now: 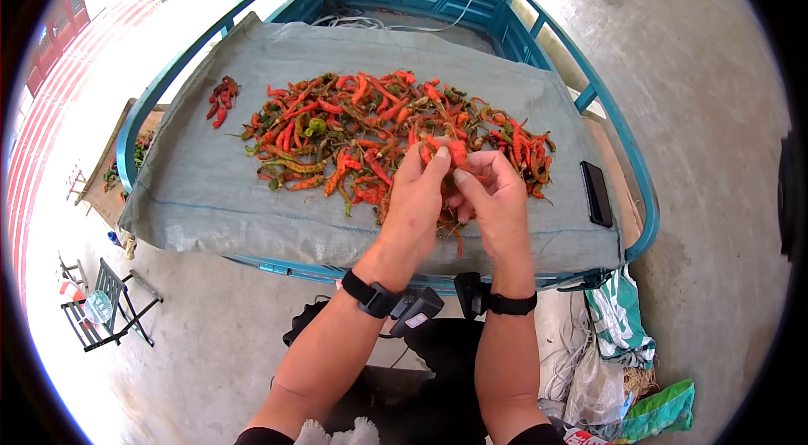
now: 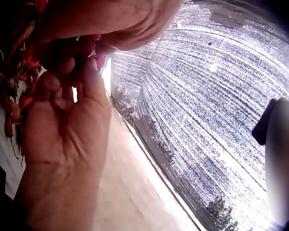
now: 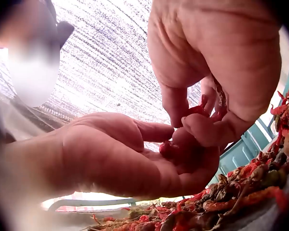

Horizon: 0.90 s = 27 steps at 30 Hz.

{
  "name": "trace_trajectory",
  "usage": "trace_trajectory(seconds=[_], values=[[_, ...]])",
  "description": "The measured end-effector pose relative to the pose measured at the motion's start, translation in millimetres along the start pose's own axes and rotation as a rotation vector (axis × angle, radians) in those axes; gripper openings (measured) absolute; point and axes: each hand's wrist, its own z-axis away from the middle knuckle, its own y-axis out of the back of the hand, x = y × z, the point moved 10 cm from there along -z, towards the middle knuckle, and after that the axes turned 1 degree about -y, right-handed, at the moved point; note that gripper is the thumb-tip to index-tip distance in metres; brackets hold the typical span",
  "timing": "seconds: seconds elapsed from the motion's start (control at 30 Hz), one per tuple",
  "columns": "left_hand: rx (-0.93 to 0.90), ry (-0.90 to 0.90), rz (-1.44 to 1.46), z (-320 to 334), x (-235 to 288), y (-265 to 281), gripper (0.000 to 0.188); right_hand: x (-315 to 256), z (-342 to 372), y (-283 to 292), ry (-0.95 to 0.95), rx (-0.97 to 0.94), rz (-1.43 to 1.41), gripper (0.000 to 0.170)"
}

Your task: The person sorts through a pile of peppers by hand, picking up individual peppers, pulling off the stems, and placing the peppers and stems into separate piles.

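Observation:
Both hands meet over the near right part of a pile of chili peppers [image 1: 370, 121], which are mostly red with some green and brown. My left hand [image 1: 415, 193] holds red chili peppers [image 1: 455, 152] in its curled fingers, palm partly turned up. In the right wrist view a bit of red pepper [image 3: 168, 148] shows by its thumb. From the right, my right hand [image 1: 497, 205] pinches a red chili pepper [image 3: 198, 109] between thumb and fingers, close against the left fingers. The fingers partly hide the held peppers.
The pile lies on a grey woven sheet [image 1: 194, 209] across a teal cart bed [image 1: 497, 16] with side rails. A small heap of red peppers [image 1: 223, 100] lies at left, a phone [image 1: 596, 194] at right. Sacks [image 1: 623, 319] and a folding stool [image 1: 109, 302] stand on the floor.

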Motion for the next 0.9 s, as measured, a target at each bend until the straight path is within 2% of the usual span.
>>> trace_trajectory(seconds=[0.1, 0.27, 0.37, 0.47, 0.63, 0.77, 0.9], values=[[0.060, -0.015, 0.060, 2.1, 5.3, 7.3, 0.027, -3.6, 0.5, -1.3, 0.037, 0.032, 0.051, 0.017], [0.172, 0.003, -0.038, 5.3, 15.0, 19.2, 0.027, 6.6, -0.9, 17.0, -0.020, 0.146, -0.160, 0.014], [0.133, 0.018, -0.068, 6.3, 19.6, 16.3, 0.027, 13.9, -1.8, 19.4, -0.051, 0.108, -0.349, 0.015], [0.018, 0.058, -0.093, 3.3, 10.7, 6.5, 0.027, 12.2, -1.5, 11.3, -0.067, 0.045, -0.426, 0.015], [-0.142, -0.016, -0.077, 3.8, 6.9, -8.5, 0.026, 16.9, -3.1, 6.1, -0.062, 0.027, -0.254, 0.013], [-0.039, -0.036, -0.054, 7.0, 14.0, -9.4, 0.017, 14.3, -3.1, 4.2, -0.042, -0.020, -0.089, 0.012], [0.057, -0.041, -0.074, 2.8, 14.6, 3.6, 0.016, 11.9, 0.3, -3.2, -0.062, -0.057, -0.106, 0.013]])
